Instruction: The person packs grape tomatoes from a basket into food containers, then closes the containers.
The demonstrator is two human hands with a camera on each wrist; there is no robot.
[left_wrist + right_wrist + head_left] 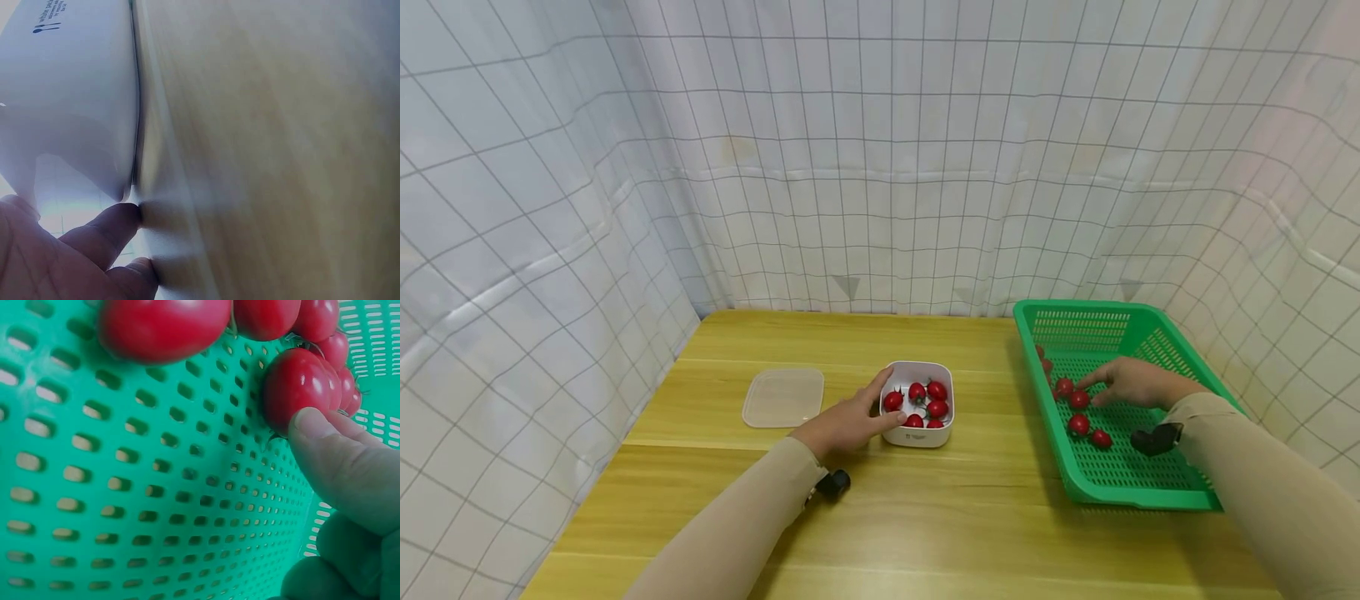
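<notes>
A small white square box (917, 437) with several cherry tomatoes (937, 408) in it stands mid-table. My left hand (848, 423) holds it at the left side, thumb over the front corner and index finger along the back one. In the left wrist view, other fingertips (128, 215) lie low at the box's base by the tabletop. Inside the green basket (1078, 487), my right hand (1138, 383) pinches a cherry tomato (294, 387) between thumb and index finger, its other fingers curled under. More tomatoes (1078, 426) lie around it along the basket's left side.
A translucent square lid (784, 397) lies flat on the wooden table (925, 525), left of the box. The basket's raised rim surrounds my right hand. Grid-patterned white curtains (865, 183) enclose the table at the back and sides.
</notes>
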